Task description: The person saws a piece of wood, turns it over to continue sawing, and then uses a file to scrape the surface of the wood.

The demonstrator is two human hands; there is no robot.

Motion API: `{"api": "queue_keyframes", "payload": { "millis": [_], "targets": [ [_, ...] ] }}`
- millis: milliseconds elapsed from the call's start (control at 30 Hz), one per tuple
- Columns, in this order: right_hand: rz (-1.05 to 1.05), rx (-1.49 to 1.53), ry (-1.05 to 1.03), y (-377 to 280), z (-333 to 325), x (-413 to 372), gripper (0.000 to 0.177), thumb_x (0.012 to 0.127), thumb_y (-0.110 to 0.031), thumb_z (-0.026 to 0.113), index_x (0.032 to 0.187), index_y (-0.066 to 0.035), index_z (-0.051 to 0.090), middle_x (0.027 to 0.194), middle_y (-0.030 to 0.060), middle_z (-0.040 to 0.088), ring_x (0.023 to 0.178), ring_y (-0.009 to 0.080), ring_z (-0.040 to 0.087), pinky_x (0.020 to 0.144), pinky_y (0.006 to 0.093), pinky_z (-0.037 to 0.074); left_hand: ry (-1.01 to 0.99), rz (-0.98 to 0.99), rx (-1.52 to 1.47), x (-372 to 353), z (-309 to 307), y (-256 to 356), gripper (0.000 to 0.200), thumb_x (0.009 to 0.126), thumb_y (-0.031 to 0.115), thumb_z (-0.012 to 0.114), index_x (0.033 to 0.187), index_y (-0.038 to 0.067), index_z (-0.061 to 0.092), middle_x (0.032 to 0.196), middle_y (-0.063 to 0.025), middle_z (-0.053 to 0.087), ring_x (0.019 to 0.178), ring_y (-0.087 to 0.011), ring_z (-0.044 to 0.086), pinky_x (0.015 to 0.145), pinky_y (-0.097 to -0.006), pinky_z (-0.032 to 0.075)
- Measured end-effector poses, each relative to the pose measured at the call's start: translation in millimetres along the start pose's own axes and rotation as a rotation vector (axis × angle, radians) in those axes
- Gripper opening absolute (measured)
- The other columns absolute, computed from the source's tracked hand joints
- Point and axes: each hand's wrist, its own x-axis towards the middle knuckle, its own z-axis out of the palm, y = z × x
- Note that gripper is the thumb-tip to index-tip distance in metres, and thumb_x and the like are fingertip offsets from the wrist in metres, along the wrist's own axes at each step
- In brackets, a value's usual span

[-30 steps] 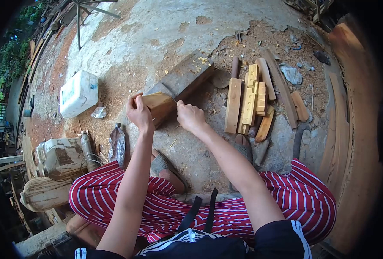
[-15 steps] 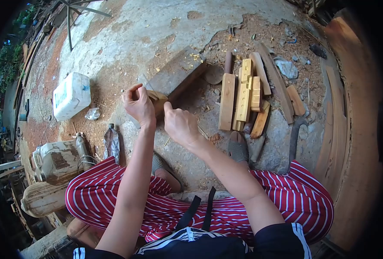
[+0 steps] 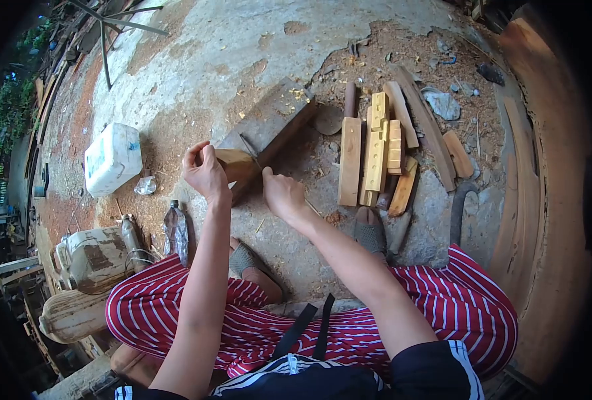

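Note:
My left hand [image 3: 206,175] is closed at the left end of a yellowish-brown wooden piece [image 3: 237,164], its thumb and forefinger curled above. The piece lies against the near end of a thick, weathered wooden block [image 3: 267,119] on the ground. My right hand [image 3: 285,196] is wrapped round a thin metal tool [image 3: 248,145]; its handle is hidden in the fist. The tool's narrow blade slants up and left across the right end of the wooden piece.
Right of the block lie yellow carved wooden pieces [image 3: 376,150], a plain wooden bar [image 3: 350,160] and a long plank [image 3: 422,127]. At left stand a white plastic jug [image 3: 114,160], a clear bottle [image 3: 176,232] and a dirty jug [image 3: 94,260]. A large slab [image 3: 549,200] edges the right.
My right hand has drawn slightly right and toward me, and less of the blade shows beyond the wooden piece. My left hand has shifted a little left and down.

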Motion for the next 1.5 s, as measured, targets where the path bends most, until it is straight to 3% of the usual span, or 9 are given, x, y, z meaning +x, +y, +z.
{"api": "queue_keyframes", "payload": {
  "millis": [200, 533, 667, 767, 900, 1133, 1267, 1367, 1500],
  "targets": [
    [-0.165, -0.019, 0.089, -29.9, -18.3, -14.5, 0.01, 0.088, -0.009, 0.048, 0.095, -0.004, 0.052, 0.068, 0.0175, 0.068, 0.066, 0.0347, 0.07, 0.054, 0.0457, 0.055, -0.006, -0.028, -0.041, -1.0, -13.2, -8.3, 0.008, 0.087, 0.005, 0.063, 0.093, 0.003, 0.068, 0.081, 0.0017, 0.062, 0.068, -0.0048, 0.051, 0.061, -0.0204, 0.04],
    [-0.056, -0.042, 0.044, -30.8, -10.2, -14.5, 0.01, 0.089, -0.008, 0.047, 0.098, -0.004, 0.049, 0.071, 0.0212, 0.068, 0.071, 0.0365, 0.07, 0.061, 0.0477, 0.056, 0.048, -0.041, -0.149, -2.8, -16.6, -15.9, 0.004, 0.084, 0.002, 0.062, 0.085, 0.001, 0.066, 0.068, 0.0052, 0.052, 0.061, -0.0021, 0.043, 0.057, -0.0179, 0.034],
    [0.024, -0.095, -0.002, 13.0, 15.6, -3.5, 0.011, 0.089, -0.005, 0.046, 0.099, -0.002, 0.048, 0.075, 0.023, 0.068, 0.075, 0.0417, 0.068, 0.063, 0.0536, 0.053, -0.068, 0.031, -0.016, -9.7, -21.5, -17.8, 0.008, 0.089, 0.006, 0.061, 0.095, 0.004, 0.066, 0.073, 0.0063, 0.053, 0.061, -0.0005, 0.045, 0.052, -0.018, 0.032],
    [0.046, -0.074, -0.002, 7.2, 17.2, -4.0, 0.012, 0.088, -0.004, 0.046, 0.1, -0.003, 0.048, 0.077, 0.0235, 0.068, 0.077, 0.0429, 0.068, 0.066, 0.0545, 0.053, -0.078, -0.201, -0.081, -14.3, -35.7, 4.8, 0.033, 0.083, 0.02, 0.07, 0.112, 0.006, 0.063, 0.09, -0.0012, 0.056, 0.081, -0.0099, 0.052, 0.067, -0.0245, 0.043],
    [0.051, -0.077, -0.036, 10.0, 21.0, -3.4, 0.012, 0.094, -0.014, 0.044, 0.099, -0.004, 0.05, 0.08, 0.0221, 0.069, 0.08, 0.0415, 0.069, 0.069, 0.0522, 0.054, -0.209, -0.413, -0.092, -9.6, -59.2, 10.8, 0.047, 0.08, 0.017, 0.071, 0.124, 0.006, 0.057, 0.101, -0.0097, 0.059, 0.097, -0.0187, 0.058, 0.082, -0.0306, 0.049],
    [0.102, 0.07, 0.008, 11.4, -12.1, 6.2, 0.031, 0.101, -0.033, 0.041, 0.095, -0.005, 0.053, 0.081, 0.0244, 0.068, 0.081, 0.044, 0.067, 0.07, 0.0535, 0.054, -0.503, -0.231, 0.039, 17.0, -69.4, 1.8, 0.042, 0.081, 0.01, 0.066, 0.123, 0.004, 0.059, 0.121, -0.0154, 0.06, 0.103, -0.0206, 0.061, 0.087, -0.0301, 0.051],
    [0.022, -0.045, 0.109, 1.1, -11.1, 11.1, 0.021, 0.099, -0.023, 0.043, 0.095, -0.005, 0.053, 0.075, 0.0199, 0.068, 0.072, 0.0386, 0.07, 0.06, 0.0479, 0.057, -0.339, -0.276, 0.028, 21.7, -62.8, -3.4, 0.043, 0.081, 0.012, 0.066, 0.122, 0.004, 0.059, 0.119, -0.0168, 0.06, 0.101, -0.0201, 0.06, 0.084, -0.0298, 0.051],
    [-0.275, -0.295, 0.172, -37.8, -22.1, -5.2, 0.009, 0.09, -0.012, 0.051, 0.095, -0.005, 0.053, 0.071, 0.014, 0.07, 0.062, 0.0271, 0.071, 0.05, 0.0377, 0.057, -0.328, -0.212, 0.094, 14.4, -53.0, 2.5, 0.047, 0.08, 0.013, 0.067, 0.125, 0.003, 0.056, 0.108, -0.0155, 0.064, 0.09, -0.0177, 0.062, 0.077, -0.0276, 0.052],
    [-0.21, -0.353, 0.124, -35.1, -21.9, 13.0, 0.01, 0.089, -0.012, 0.052, 0.096, -0.005, 0.054, 0.065, 0.0122, 0.069, 0.063, 0.0258, 0.072, 0.052, 0.0362, 0.056, -0.36, -0.159, 0.238, 5.5, -46.2, 16.4, 0.049, 0.08, 0.013, 0.068, 0.126, 0.003, 0.055, 0.094, -0.0106, 0.066, 0.08, -0.0142, 0.062, 0.071, -0.0257, 0.052]
  ]
}}
